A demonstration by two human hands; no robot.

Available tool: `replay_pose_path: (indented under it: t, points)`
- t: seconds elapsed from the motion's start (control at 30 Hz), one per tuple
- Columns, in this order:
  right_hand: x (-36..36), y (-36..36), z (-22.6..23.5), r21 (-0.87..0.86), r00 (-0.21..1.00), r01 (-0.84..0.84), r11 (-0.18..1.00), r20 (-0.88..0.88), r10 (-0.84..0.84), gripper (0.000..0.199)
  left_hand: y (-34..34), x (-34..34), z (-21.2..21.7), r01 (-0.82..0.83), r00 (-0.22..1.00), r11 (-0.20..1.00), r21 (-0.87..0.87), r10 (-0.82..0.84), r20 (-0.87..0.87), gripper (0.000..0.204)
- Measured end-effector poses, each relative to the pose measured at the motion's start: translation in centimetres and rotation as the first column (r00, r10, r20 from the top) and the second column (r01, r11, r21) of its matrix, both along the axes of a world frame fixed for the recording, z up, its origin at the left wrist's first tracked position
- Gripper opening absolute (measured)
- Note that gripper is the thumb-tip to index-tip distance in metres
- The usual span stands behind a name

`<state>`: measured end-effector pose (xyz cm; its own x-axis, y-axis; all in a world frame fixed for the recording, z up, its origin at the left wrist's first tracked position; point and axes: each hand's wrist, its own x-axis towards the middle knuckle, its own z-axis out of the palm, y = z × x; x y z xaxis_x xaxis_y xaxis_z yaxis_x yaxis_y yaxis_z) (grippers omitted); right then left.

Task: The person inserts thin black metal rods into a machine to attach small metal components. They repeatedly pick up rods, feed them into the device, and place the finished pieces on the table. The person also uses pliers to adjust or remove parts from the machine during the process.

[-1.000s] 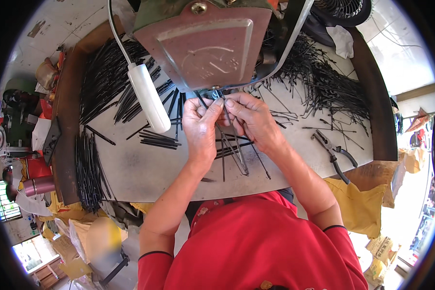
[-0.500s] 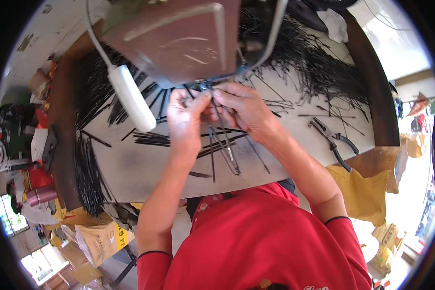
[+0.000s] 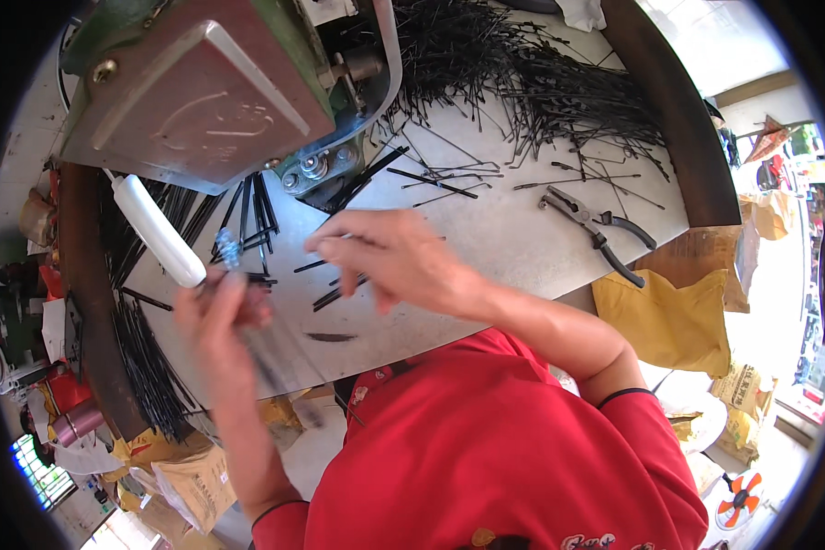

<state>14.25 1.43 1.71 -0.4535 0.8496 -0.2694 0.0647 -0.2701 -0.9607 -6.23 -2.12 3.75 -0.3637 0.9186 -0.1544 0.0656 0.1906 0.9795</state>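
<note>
Since half a second ago the two hands have parted: they were pinched together under the machine, and now the left hand [image 3: 218, 316] has swung down and to the left while the right hand [image 3: 390, 261] stays over the middle of the counter [image 3: 522, 238].

The left hand is clenched around a bundle of thin black rods [image 3: 266, 353]; motion blur makes it hard to count them, though it looks like several. The bundle's long axis runs from the fist down toward the person's body. The right hand hovers with fingers loosely curled, apparently grasping nothing, and is the nearer one to the few loose rods [image 3: 339, 291] lying just below it.

One pair of pliers [image 3: 599, 231] lies well to the right, and one white handle [image 3: 160, 234] hangs beside the green machine [image 3: 202, 92].
</note>
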Motion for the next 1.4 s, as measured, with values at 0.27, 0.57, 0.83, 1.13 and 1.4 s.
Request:
replay_pose_path:
  t: [0.27,0.57,0.83,1.13,1.4]
  points:
    - [9.5,2.4,-3.5,0.645,0.403,-0.345,0.682,0.758,-0.513,0.008,-3.9,-13.5,-1.9,0.011,0.653,1.0,0.018,0.007,-0.758,0.036]
    - [10.0,2.8,-3.5,0.716,0.487,-0.349,0.604,0.69,-0.536,0.004,0.7,2.9,-5.5,0.568,0.415,0.821,0.051,-0.232,-0.88,0.006]
    - [9.5,1.6,-3.0,0.709,0.604,-0.151,0.689,0.618,-0.503,0.009,-0.1,2.6,-5.5,0.418,0.625,0.908,0.031,-0.263,-0.735,0.008]
    - [5.6,-1.4,-1.8,0.011,0.962,0.247,0.969,-0.123,-0.244,0.012,-0.4,3.2,-4.1,0.221,0.938,0.975,0.036,-0.222,0.267,0.025]
    - [7.5,-3.5,-1.8,0.652,0.675,-0.472,0.593,0.7,-0.232,0.011,2.2,2.3,-4.5,0.124,0.879,0.991,0.059,-0.137,0.457,0.034]
